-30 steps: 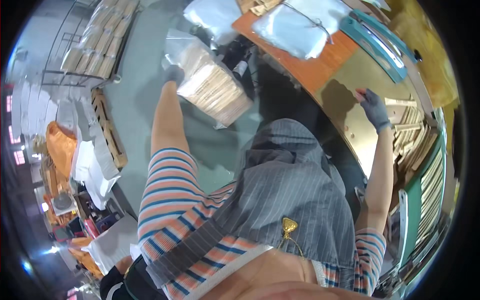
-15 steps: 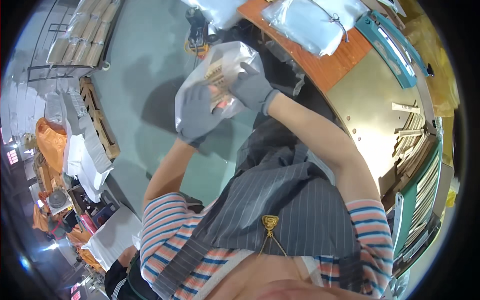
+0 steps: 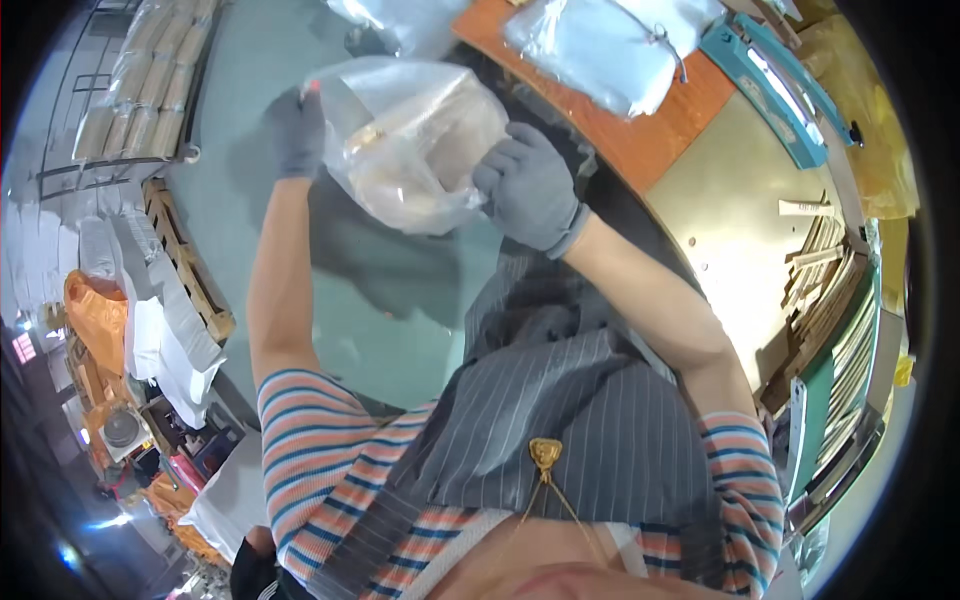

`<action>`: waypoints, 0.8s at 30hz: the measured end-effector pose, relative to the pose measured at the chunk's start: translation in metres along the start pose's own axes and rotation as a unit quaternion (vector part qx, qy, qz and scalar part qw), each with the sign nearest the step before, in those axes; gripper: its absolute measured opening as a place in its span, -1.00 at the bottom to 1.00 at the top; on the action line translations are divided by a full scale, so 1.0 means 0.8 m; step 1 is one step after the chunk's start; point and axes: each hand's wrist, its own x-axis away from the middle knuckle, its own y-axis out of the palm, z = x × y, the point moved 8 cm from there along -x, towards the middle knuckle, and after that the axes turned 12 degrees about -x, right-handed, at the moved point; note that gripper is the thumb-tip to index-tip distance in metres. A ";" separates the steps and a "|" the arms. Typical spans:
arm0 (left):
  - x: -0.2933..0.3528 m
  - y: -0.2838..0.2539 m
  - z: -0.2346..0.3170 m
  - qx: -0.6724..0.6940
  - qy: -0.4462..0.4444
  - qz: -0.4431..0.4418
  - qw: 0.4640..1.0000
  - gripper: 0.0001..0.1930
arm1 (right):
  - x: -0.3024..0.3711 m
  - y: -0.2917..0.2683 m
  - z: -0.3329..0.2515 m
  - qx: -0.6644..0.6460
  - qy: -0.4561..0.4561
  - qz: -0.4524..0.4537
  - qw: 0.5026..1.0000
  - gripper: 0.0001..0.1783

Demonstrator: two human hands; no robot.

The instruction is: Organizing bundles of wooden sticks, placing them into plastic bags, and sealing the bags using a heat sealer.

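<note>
A clear plastic bag (image 3: 410, 140) is stretched between my two gloved hands, above the floor and left of the table. Brownish contents show hazily through the film; their kind is too blurred to tell. My left hand (image 3: 297, 135), in a grey glove, grips the bag's left edge, its fingers partly hidden. On the opposite side my right hand (image 3: 530, 188), also gloved in grey, is closed on the bag's edge with the fingers curled in.
To the right stands a table (image 3: 660, 150) bearing folded plastic bags (image 3: 610, 50), a teal bag sealer (image 3: 770, 90) and several flat paper-wrapped sticks (image 3: 815, 260). A rack (image 3: 120, 165) with wrapped packs is at far left, near a wooden pallet (image 3: 185, 260).
My hands have moved apart, the left one up and to the left, the right one slightly right and down. The bag has spread wide between them.
</note>
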 end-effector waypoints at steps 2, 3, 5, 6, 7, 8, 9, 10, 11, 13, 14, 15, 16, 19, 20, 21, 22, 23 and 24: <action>-0.013 -0.005 0.013 0.051 -0.077 -0.030 0.995 -0.63 | 0.003 0.007 0.009 0.018 0.006 -0.014 1.000 -0.82; -0.015 0.014 0.004 0.054 -0.073 -0.034 0.995 -0.63 | 0.014 0.024 0.019 0.026 0.032 -0.039 0.998 -0.81; -0.016 0.034 -0.004 0.017 0.095 0.034 0.995 -0.62 | 0.018 0.037 0.024 0.032 0.050 -0.065 0.996 -0.80; -0.026 0.034 -0.007 0.021 0.100 0.034 0.994 -0.62 | 0.017 0.038 0.034 0.030 0.071 -0.076 0.994 -0.80; -0.032 0.036 -0.012 -0.002 0.079 -0.015 0.997 -0.65 | 0.015 0.040 0.038 0.023 0.091 -0.088 0.992 -0.80; -0.034 0.038 -0.016 -0.026 0.058 -0.064 0.996 -0.68 | 0.011 0.036 0.039 0.022 0.093 -0.088 0.991 -0.80; -0.035 0.032 -0.015 -0.026 0.058 -0.067 0.996 -0.68 | 0.006 0.029 0.037 0.028 0.081 -0.082 0.993 -0.77; -0.035 0.018 -0.003 -0.023 0.062 -0.096 0.993 -0.65 | 0.000 0.022 0.034 0.033 0.069 -0.074 0.994 -0.73; -0.036 0.009 0.008 -0.018 0.070 -0.119 0.990 -0.62 | -0.001 0.016 0.030 0.037 0.070 -0.070 0.994 -0.73; -0.029 -0.019 0.018 0.003 0.090 0.003 0.996 -0.62 | -0.002 -0.016 0.012 0.004 0.028 0.046 0.999 -0.60; -0.022 -0.042 0.023 0.025 0.105 0.122 0.987 -0.62 | -0.002 -0.024 0.010 0.005 0.029 0.047 0.998 -0.60; -0.023 -0.042 0.027 0.027 0.108 0.124 0.986 -0.62 | -0.001 -0.035 0.009 -0.014 0.026 0.057 0.998 -0.57; -0.028 -0.008 0.043 -0.103 0.171 -0.022 0.980 -0.70 | 0.003 -0.047 0.008 -0.029 0.025 0.068 0.997 -0.53; -0.017 0.069 0.041 -0.119 0.244 -0.122 0.955 -0.80 | 0.015 -0.071 0.007 -0.043 0.078 0.045 0.995 -0.58; -0.023 0.081 0.059 0.000 0.271 -0.087 0.959 -0.80 | 0.018 -0.076 0.002 -0.028 0.079 0.050 0.995 -0.58; -0.011 0.040 0.198 -0.053 0.290 -0.211 0.932 -0.70 | 0.051 -0.086 0.024 -0.029 0.106 0.039 0.993 -0.59; -0.010 0.061 0.170 0.172 0.079 -0.307 0.933 -0.65 | 0.054 -0.097 0.017 -0.047 0.082 0.021 0.995 -0.60; -0.004 0.111 0.134 0.374 -0.133 -0.398 0.827 -0.59 | 0.059 -0.114 0.012 -0.034 0.066 0.018 0.997 -0.60; -0.018 0.127 0.131 0.427 -0.133 -0.431 0.784 -0.50 | 0.069 -0.136 0.013 -0.014 0.059 0.018 0.998 -0.61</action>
